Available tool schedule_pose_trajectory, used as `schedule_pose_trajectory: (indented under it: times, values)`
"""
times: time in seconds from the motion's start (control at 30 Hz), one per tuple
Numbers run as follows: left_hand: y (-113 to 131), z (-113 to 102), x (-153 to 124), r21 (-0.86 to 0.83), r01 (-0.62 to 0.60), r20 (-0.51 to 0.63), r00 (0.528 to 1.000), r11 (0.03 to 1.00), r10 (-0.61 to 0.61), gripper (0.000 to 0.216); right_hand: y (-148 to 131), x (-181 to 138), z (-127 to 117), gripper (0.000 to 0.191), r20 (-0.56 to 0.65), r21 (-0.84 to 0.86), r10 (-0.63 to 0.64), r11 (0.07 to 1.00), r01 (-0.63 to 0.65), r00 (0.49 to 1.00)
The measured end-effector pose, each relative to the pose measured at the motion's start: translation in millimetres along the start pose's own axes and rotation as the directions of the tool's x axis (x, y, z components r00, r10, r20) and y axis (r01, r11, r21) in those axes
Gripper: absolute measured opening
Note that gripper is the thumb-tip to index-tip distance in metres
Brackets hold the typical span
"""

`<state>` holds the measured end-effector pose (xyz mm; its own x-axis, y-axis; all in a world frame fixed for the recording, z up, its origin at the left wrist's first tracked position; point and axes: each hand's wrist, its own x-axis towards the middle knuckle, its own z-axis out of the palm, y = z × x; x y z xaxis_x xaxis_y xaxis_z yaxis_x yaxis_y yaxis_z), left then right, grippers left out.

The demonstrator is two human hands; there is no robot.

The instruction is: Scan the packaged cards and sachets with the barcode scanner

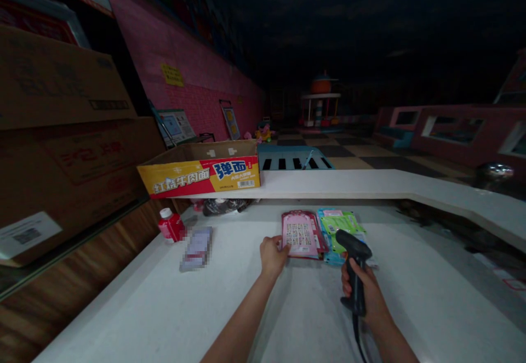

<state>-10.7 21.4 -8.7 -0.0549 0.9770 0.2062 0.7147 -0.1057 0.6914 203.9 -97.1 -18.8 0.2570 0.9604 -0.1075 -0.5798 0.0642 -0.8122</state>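
My left hand (pixel 272 254) grips the left edge of a pink flat packet (pixel 299 235) lying on the white counter (pixel 246 308). Right of it lie a green packet (pixel 341 223) and a blue one beneath it. My right hand (pixel 361 291) is closed round the handle of a black barcode scanner (pixel 354 264), whose head hangs over the green packet's near edge. The scanner's cable runs down toward me.
A yellow and red cardboard box (pixel 201 171) stands on the raised ledge (pixel 370 185). A red bottle with a white cap (pixel 170 225) and a blurred flat item (pixel 197 249) lie at the left. Large cartons (pixel 61 132) are stacked at the far left. A dark play area lies beyond.
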Motion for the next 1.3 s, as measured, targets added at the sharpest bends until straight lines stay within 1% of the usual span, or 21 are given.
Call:
schedule_pose_trajectory:
  times: [0.07, 0.13, 0.23, 0.3, 0.37, 0.43, 0.5, 0.57, 0.63, 0.7, 0.87, 0.97, 1.1, 1.2, 1.27, 1.3]
  values:
    - [-6.0, 2.3, -2.8, 0.028, -0.046, -0.038, 0.998, 0.999, 0.047, 0.047, 0.9, 0.6, -0.5, 0.043, 0.013, -0.002, -0.005, 1.0, 0.006, 1.0]
    - [-8.6, 6.2, -4.9, -0.034, -0.134, -0.043, 0.99, 0.99, 0.132, 0.056, 1.6, 1.0, -0.5, 0.043, 0.015, 0.004, -0.007, 1.0, 0.007, 1.0]
    - [-5.4, 14.3, -5.3, -0.143, -0.258, 0.013, 0.965, 0.955, 0.263, 0.058, 2.7, 1.3, 0.3, 0.046, -0.003, 0.002, 0.0, 1.0, 0.0, 1.0]
    - [0.1, 18.9, -4.7, -0.155, -0.273, 0.042, 0.958, 0.949, 0.283, 0.055, 3.7, 1.6, 0.6, 0.047, -0.011, -0.014, -0.002, 1.0, 0.002, 1.0]
    - [7.1, 20.6, -4.6, -0.125, -0.252, 0.052, 0.964, 0.96, 0.26, 0.051, 5.2, 2.2, 0.4, 0.048, -0.016, -0.024, -0.008, 1.0, 0.007, 1.0]
    - [14.5, 18.4, -5.7, -0.06, -0.206, 0.052, 0.977, 0.977, 0.209, 0.051, 6.9, 3.1, 0.0, 0.048, -0.025, -0.027, -0.017, 1.0, 0.016, 1.0]
    - [21.7, 13.3, -7.5, 0.048, -0.114, 0.035, 0.993, 0.992, 0.112, 0.058, 8.5, 3.8, -0.1, 0.048, -0.039, -0.029, -0.031, 0.999, 0.03, 0.999]
    - [28.0, 7.5, -8.8, 0.166, 0.016, 0.028, 0.999, 0.986, -0.021, 0.069, 9.6, 4.4, 0.0, 0.047, -0.038, -0.037, -0.032, 0.999, 0.031, 0.999]
    - [32.9, 2.5, -8.2, 0.238, 0.117, 0.066, 0.989, 0.964, -0.136, 0.073, 10.6, 5.0, -0.3, 0.048, -0.029, -0.047, -0.022, 0.999, 0.021, 0.999]
    - [35.8, -1.5, -5.6, 0.248, 0.16, 0.121, 0.973, 0.955, -0.195, 0.069, 11.8, 5.3, -1.5, 0.05, -0.013, -0.057, -0.011, 0.998, 0.01, 1.0]
    - [31.8, -9.2, 4.6, 0.214, 0.186, 0.192, 0.955, 0.959, -0.228, 0.057, 13.5, 4.3, -6.3, 0.048, 0.015, -0.08, -0.008, 0.997, 0.009, 1.0]
    - [22.2, -9.7, 9.7, 0.147, 0.167, 0.214, 0.957, 0.975, -0.196, 0.049, 11.4, 3.6, -5.7, 0.046, 0.011, -0.102, -0.001, 0.995, 0.002, 1.0]
    - [11.0, -5.7, 13.8, 0.024, 0.156, 0.2, 0.967, 0.987, -0.158, 0.037, 8.6, 4.9, -1.2, 0.05, -0.043, -0.093, 0.005, 0.996, -0.009, 0.999]
    - [9.1, -2.3, 16.4, 0.03, 0.163, 0.193, 0.967, 0.986, -0.166, 0.039, 9.2, 7.1, 0.9, 0.053, -0.075, -0.086, -0.005, 0.996, -0.001, 0.997]
    - [9.1, 1.3, 19.0, 0.022, 0.164, 0.165, 0.972, 0.986, -0.166, 0.047, 10.1, 8.6, 1.3, 0.052, -0.084, -0.093, -0.01, 0.996, 0.002, 0.996]
    - [8.8, 3.8, 20.7, -0.02, 0.166, 0.153, 0.975, 0.986, -0.161, 0.051, 10.4, 9.1, 1.5, 0.051, -0.089, -0.099, -0.014, 0.995, 0.005, 0.996]
